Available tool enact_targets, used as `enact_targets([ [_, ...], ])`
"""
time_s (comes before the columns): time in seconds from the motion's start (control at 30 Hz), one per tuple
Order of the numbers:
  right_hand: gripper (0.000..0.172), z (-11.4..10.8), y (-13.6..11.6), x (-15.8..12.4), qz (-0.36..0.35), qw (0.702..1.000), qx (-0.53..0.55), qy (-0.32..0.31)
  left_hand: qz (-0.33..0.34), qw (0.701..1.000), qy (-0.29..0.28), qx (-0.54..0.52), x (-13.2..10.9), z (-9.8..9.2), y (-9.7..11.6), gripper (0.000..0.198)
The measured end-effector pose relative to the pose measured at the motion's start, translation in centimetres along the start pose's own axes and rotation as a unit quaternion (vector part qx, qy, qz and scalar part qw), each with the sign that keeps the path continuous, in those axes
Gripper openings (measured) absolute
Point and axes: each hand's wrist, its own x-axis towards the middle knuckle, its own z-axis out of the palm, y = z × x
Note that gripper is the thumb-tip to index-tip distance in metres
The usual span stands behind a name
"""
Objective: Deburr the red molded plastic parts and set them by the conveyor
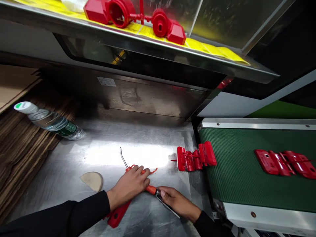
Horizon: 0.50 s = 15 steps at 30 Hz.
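My left hand (130, 185) lies flat over a red plastic part (116, 215) on the steel table (138, 138) and holds it down; the part's lower end sticks out below my wrist. A thin red plastic strand (153, 171) curls out beside my fingers. My right hand (177, 201) grips a slim tool with an orange section (150, 189) and a metal blade (171, 210), its orange end touching my left fingertips. A bent metal rod (122, 156) rises just behind my left hand.
A red moulded part (195, 158) hangs over the end of the green conveyor belt (237, 177); another (283, 163) rides further right. More red parts (138, 16) sit on the top shelf. A water bottle (49, 121) lies on stacked cardboard (22, 148). A tan half-disc (92, 180) lies left.
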Motion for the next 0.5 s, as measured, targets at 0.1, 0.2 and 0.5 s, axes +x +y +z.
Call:
enact_targets([
  [0.1, 0.062, -0.4, -0.3, -0.7, 0.067, 0.987, 0.081, -0.124, 0.022, 1.0, 0.008, 0.008, -0.4, -1.5, 0.4, 0.012],
  [0.2, 0.059, 0.7, -0.4, -1.4, 0.1, 0.974, 0.135, -0.153, 0.045, 0.999, 0.011, 0.018, -0.8, -3.7, 1.1, 0.013],
  [0.5, 0.017, 4.4, -3.2, -5.5, 0.121, 0.982, 0.142, 0.002, 0.056, 0.997, 0.013, 0.043, -2.1, -10.2, 2.8, 0.015],
])
